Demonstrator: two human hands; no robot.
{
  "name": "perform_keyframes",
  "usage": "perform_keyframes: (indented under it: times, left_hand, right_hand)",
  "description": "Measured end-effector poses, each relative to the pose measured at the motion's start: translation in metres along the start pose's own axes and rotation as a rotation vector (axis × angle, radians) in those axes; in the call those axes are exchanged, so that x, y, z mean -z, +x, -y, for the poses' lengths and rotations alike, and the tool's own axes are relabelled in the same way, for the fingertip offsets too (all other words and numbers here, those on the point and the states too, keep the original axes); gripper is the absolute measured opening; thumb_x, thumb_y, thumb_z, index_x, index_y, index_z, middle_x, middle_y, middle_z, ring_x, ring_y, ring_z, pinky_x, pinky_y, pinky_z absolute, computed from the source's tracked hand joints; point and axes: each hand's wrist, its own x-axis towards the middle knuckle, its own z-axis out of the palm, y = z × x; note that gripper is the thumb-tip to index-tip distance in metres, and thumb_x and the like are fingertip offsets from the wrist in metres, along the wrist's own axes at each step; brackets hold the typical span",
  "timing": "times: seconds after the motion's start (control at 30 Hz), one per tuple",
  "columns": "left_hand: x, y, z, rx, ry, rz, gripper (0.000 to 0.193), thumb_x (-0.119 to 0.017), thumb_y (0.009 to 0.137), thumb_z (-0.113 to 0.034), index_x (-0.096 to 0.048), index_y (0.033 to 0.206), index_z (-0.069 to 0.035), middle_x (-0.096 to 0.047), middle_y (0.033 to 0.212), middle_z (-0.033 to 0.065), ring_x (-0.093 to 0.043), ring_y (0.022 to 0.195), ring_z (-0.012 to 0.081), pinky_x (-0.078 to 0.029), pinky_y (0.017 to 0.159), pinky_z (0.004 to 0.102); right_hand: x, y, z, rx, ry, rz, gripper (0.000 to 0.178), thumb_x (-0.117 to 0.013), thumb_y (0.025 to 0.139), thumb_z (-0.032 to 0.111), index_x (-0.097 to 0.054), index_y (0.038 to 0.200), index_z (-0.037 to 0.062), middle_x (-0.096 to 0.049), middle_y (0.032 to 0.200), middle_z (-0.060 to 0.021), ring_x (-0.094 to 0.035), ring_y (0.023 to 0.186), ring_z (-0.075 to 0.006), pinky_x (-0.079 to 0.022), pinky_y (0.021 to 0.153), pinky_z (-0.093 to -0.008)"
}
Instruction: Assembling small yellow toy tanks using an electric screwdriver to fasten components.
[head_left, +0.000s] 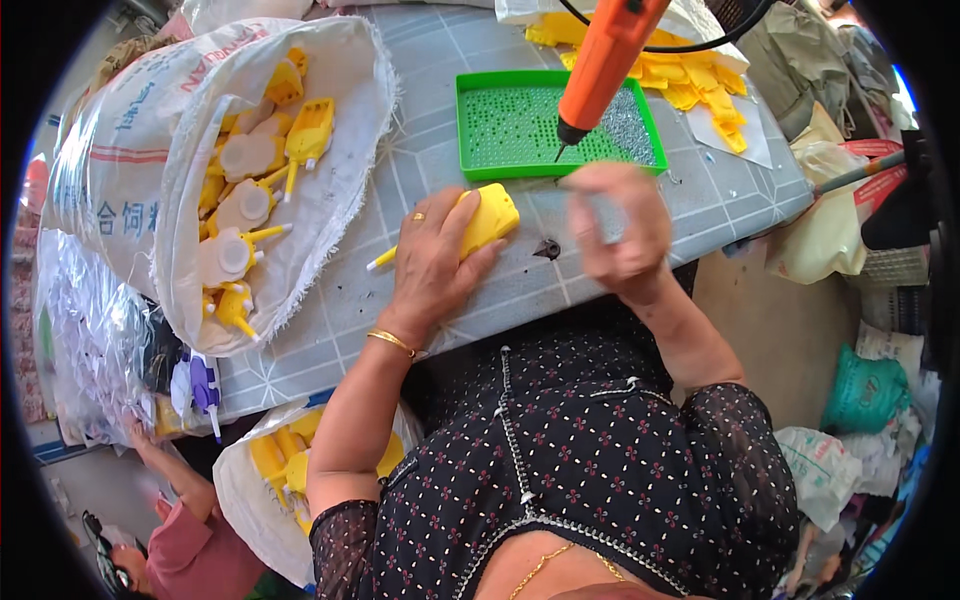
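A person wears a black top [600, 462] printed with small dark-red flowers and short off-white dashes. Pale braided-look trim [478, 553] edges the neckline [530, 519], and a matching strip [513, 436] runs from the neckline's centre down the front. Sheer black sleeves [735, 425] in a similar print flank the neckline. Inside it lies a gold-coloured chain necklace [537, 573]; well away from it, a gold-coloured bangle [392, 343] circles the left wrist and a gold-coloured ring [418, 216] adorns the left hand [437, 258].

Left hand [430, 255] palm down, fingers [456, 225] bent round grip; left forearm [362, 400] behind it. Right hand [635, 225] blurred, right of grip, fingers curled; right forearm [695, 335] behind hand.
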Motion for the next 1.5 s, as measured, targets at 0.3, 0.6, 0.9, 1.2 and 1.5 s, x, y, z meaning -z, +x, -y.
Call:
perform_keyframes:
  times: [0.3, 0.6, 0.9, 1.2, 1.5]
  left_hand:
    - [-0.002, 0.006, 0.001, -0.03, -0.027, -0.024, 0.057, -0.08, 0.085, -0.031, -0.059, 0.131, -0.003, -0.061, 0.13, 0.0189, -0.059, 0.119, 0.0397, -0.046, 0.101, 0.0488]
    - [0.002, 0.005, 0.003, -0.012, -0.036, -0.002, 0.061, -0.082, 0.082, -0.029, -0.059, 0.132, -0.005, -0.06, 0.131, 0.0171, -0.06, 0.118, 0.039, -0.046, 0.101, 0.0488]
    - [0.0, 0.01, 0.003, -0.01, -0.048, 0.031, 0.062, -0.083, 0.08, -0.028, -0.059, 0.132, -0.005, -0.06, 0.13, 0.0166, -0.06, 0.118, 0.0382, -0.046, 0.101, 0.049]
    - [0.003, 0.011, 0.003, 0.014, -0.052, 0.028, 0.06, -0.083, 0.08, -0.029, -0.06, 0.129, -0.003, -0.061, 0.128, 0.0165, -0.061, 0.116, 0.0376, -0.046, 0.102, 0.049]
    - [0.002, 0.012, 0.007, 0.003, -0.07, 0.023, 0.062, -0.085, 0.08, -0.028, -0.061, 0.132, -0.004, -0.063, 0.129, 0.0156, -0.062, 0.117, 0.0359, -0.048, 0.099, 0.0453]
  right_hand:
    - [0.003, 0.11, -0.091, -0.384, 0.578, -0.33, 0.042, -0.078, 0.091, 0.024, -0.057, 0.119, 0.0012, -0.066, 0.106, -0.0121, -0.071, 0.082, -0.0214, -0.059, 0.074, -0.0343]
    - [-0.002, 0.121, -0.071, -0.591, 0.799, -0.152, 0.042, -0.078, 0.089, 0.022, -0.055, 0.118, 0.0018, -0.07, 0.097, -0.0111, -0.074, 0.084, -0.0226, -0.061, 0.078, -0.0361]
    - [-0.054, 0.095, -0.136, -0.118, 1.461, -0.092, 0.029, -0.076, 0.092, 0.017, -0.058, 0.111, 0.0042, -0.056, 0.071, -0.0001, -0.055, 0.058, -0.0115, -0.048, 0.057, -0.028]
    - [-0.059, 0.095, -0.091, -0.584, 0.923, -0.162, 0.032, -0.077, 0.09, 0.017, -0.061, 0.113, 0.0031, -0.058, 0.073, 0.0005, -0.057, 0.059, -0.0099, -0.048, 0.056, -0.025]
    - [-0.066, 0.093, -0.095, -0.506, 0.966, -0.193, 0.037, -0.078, 0.089, 0.021, -0.058, 0.116, 0.005, -0.06, 0.079, 0.0007, -0.058, 0.062, -0.0089, -0.051, 0.059, -0.0249]
